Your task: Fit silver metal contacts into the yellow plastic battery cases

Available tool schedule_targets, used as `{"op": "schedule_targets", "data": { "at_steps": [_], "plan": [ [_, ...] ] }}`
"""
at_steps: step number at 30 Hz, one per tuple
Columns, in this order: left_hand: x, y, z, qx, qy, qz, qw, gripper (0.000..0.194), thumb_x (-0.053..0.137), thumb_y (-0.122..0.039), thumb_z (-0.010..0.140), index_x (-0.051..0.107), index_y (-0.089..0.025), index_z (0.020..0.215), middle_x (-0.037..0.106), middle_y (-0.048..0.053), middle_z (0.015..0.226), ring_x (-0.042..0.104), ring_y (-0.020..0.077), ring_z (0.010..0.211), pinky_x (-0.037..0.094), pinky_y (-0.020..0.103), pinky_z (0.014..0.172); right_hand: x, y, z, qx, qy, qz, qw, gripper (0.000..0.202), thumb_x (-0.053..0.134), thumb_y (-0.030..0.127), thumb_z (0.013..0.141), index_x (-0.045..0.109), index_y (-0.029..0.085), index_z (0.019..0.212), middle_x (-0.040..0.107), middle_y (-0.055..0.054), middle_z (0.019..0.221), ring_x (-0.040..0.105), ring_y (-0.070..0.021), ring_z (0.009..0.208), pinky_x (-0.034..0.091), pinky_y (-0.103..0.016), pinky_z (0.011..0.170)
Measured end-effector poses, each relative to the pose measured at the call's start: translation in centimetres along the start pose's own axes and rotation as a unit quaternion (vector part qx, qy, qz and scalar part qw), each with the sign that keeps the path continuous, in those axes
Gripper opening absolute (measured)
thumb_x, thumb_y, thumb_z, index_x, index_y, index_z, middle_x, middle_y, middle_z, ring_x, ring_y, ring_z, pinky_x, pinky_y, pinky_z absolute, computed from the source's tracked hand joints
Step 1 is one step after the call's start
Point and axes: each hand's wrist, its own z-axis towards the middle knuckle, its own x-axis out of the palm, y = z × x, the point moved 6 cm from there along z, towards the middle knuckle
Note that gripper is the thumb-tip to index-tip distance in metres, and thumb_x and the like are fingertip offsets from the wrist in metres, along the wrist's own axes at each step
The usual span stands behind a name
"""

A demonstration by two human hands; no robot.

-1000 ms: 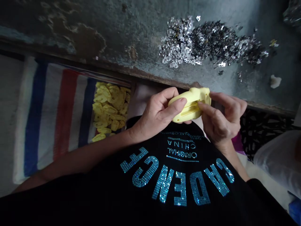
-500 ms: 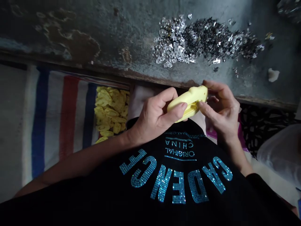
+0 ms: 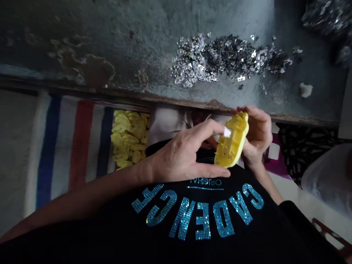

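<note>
By the worktop's (image 3: pixel 143 51) edge, your right hand (image 3: pixel 257 132) grips the yellow shell (image 3: pixel 233 143) (long axis slanting toward your shirt (image 3: pixel 132 234)), its hollow side facing your left hand's (image 3: pixel 183 154) parted fingers.

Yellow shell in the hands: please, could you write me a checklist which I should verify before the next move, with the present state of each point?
1. Yellow shell supported: ok, the right hand holds it.
2. Ribbed hollow side visible: ok, it is turned towards the left hand.
3. Left thumb clear of the shell: cannot tell, its tip is at the lower end.
4. White cover or piece at the left index fingertip identified: cannot tell.
5. Small metal pieces all gathered: not ok, several lie apart from the heap on the bench.
</note>
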Motion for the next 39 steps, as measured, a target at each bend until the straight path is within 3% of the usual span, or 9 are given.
{"op": "schedule_targets", "data": {
  "at_steps": [4, 10, 14, 16, 21, 26, 31, 34, 39],
  "plan": [
    [0.1, 1.4, 0.2, -0.027, 0.011, -0.076, 0.997, 0.099, 0.108, -0.04, 0.082, 0.061, -0.036, 0.168, 0.067, 0.01, 0.153, 0.077, 0.0233, 0.114, 0.076, 0.04, 0.097, -0.3, 0.3, -0.2, -0.046, -0.028, -0.022, 0.998, 0.055, 0.074, 0.071, 0.102, 0.066, 0.043, 0.147, 0.073, -0.012, 0.133, 0.075, -0.0392, 0.126, 0.069, -0.067, 0.11],
    [-0.3, 1.8, 0.7, 0.034, 0.049, -0.059, 0.996, 0.094, 0.108, -0.035, 0.083, 0.069, -0.035, 0.169, 0.066, 0.013, 0.155, 0.074, 0.0337, 0.133, 0.077, 0.041, 0.096, -0.7, 1.1, 0.4, -0.065, -0.007, -0.011, 0.998, 0.05, 0.076, 0.06, 0.105, 0.07, 0.045, 0.152, 0.072, -0.012, 0.131, 0.074, -0.0383, 0.123, 0.071, -0.067, 0.104],
    [-1.2, 2.6, 0.2, 0.042, 0.041, -0.064, 0.996, 0.074, 0.104, -0.031, 0.088, 0.08, -0.031, 0.158, 0.07, 0.017, 0.163, 0.074, 0.0383, 0.144, 0.076, 0.043, 0.103, -0.6, 1.4, 1.0, -0.057, 0.016, -0.021, 0.998, 0.053, 0.081, 0.045, 0.104, 0.071, 0.041, 0.156, 0.075, -0.011, 0.136, 0.075, -0.0369, 0.124, 0.069, -0.063, 0.103],
    [-1.9, 3.6, -0.2, -0.001, 0.025, -0.111, 0.994, 0.069, 0.103, -0.029, 0.089, 0.081, -0.032, 0.154, 0.074, 0.015, 0.162, 0.077, 0.0375, 0.143, 0.075, 0.044, 0.106, -0.1, 1.6, 1.6, -0.028, 0.044, -0.043, 0.998, 0.052, 0.082, 0.037, 0.105, 0.071, 0.039, 0.156, 0.076, -0.01, 0.137, 0.075, -0.0331, 0.121, 0.068, -0.056, 0.1],
    [-3.3, 5.8, -2.3, -0.126, -0.03, -0.326, 0.936, 0.103, 0.107, -0.021, 0.079, 0.062, -0.048, 0.167, 0.076, 0.008, 0.154, 0.088, 0.0267, 0.112, 0.075, 0.033, 0.09, 2.7, 2.1, 3.8, 0.054, 0.185, -0.051, 0.98, 0.044, 0.084, 0.04, 0.106, 0.074, 0.034, 0.148, 0.082, -0.006, 0.133, 0.077, -0.0246, 0.112, 0.067, -0.044, 0.097],
    [-4.2, 6.5, -4.6, -0.16, -0.047, -0.409, 0.897, 0.071, 0.086, -0.024, 0.101, 0.066, -0.04, 0.167, 0.085, 0.012, 0.141, 0.091, 0.0273, 0.101, 0.077, 0.035, 0.087, 4.7, 2.1, 6.0, 0.1, 0.286, -0.007, 0.953, 0.053, 0.09, 0.053, 0.102, 0.075, 0.03, 0.147, 0.085, -0.007, 0.137, 0.081, -0.0257, 0.121, 0.067, -0.043, 0.104],
    [-5.3, 7.2, -5.6, -0.208, -0.15, -0.401, 0.879, 0.072, 0.082, -0.024, 0.101, 0.063, -0.03, 0.171, 0.083, 0.017, 0.147, 0.09, 0.0265, 0.087, 0.078, 0.034, 0.069, 1.5, 1.0, 8.4, 0.015, 0.185, -0.144, 0.972, 0.022, 0.084, 0.046, 0.108, 0.085, 0.031, 0.124, 0.086, -0.005, 0.124, 0.079, -0.0276, 0.116, 0.062, -0.046, 0.1],
    [-5.7, 7.0, -5.1, -0.224, -0.195, -0.403, 0.865, 0.078, 0.088, -0.023, 0.093, 0.063, -0.024, 0.167, 0.086, 0.016, 0.136, 0.089, 0.0266, 0.079, 0.077, 0.035, 0.062, -1.5, -0.9, 9.1, -0.031, 0.096, -0.352, 0.93, 0.009, 0.079, 0.036, 0.108, 0.086, 0.032, 0.114, 0.085, -0.006, 0.12, 0.074, -0.0305, 0.114, 0.055, -0.052, 0.102],
    [-5.4, 6.4, -3.9, -0.244, -0.218, -0.391, 0.86, 0.09, 0.093, -0.024, 0.086, 0.056, -0.017, 0.168, 0.088, 0.016, 0.131, 0.089, 0.0274, 0.075, 0.078, 0.035, 0.061, -3.9, -3.8, 9.0, -0.061, 0.092, -0.48, 0.87, 0.013, 0.074, 0.031, 0.11, 0.084, 0.035, 0.117, 0.082, -0.005, 0.122, 0.067, -0.0304, 0.117, 0.049, -0.051, 0.099]
  ]
}}
